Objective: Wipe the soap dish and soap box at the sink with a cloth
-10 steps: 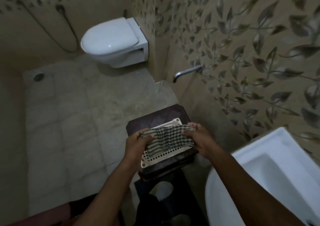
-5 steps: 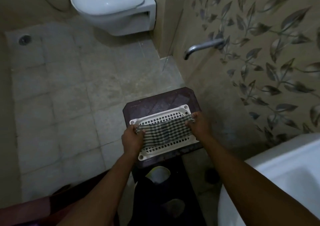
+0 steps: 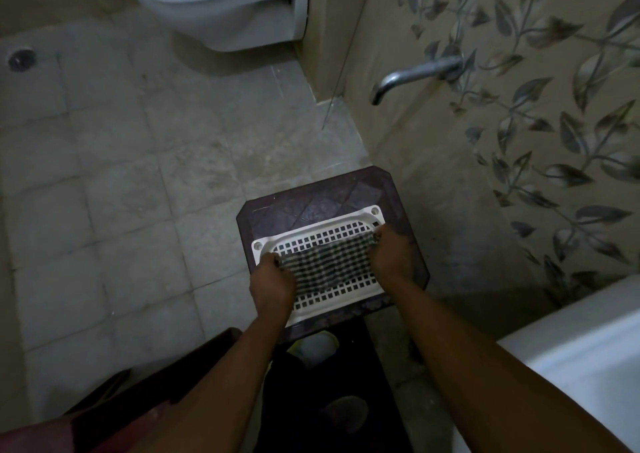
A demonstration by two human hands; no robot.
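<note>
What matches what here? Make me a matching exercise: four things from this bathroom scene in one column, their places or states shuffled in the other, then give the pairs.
Things:
1. checked cloth
2. white perforated tray
3. metal tap
4. floor drain

Places or states:
A. sticks out from the leaf-patterned wall
B. lies on the dark stool top
C. set in the tiled floor, far left
D. stretched between the left hand and the right hand

Pairs: 1-D, 2-B, 3-A, 4-C

A dark stool (image 3: 313,198) on the tiled floor (image 3: 121,182) bears a white perforated tray (image 3: 346,293)
</note>
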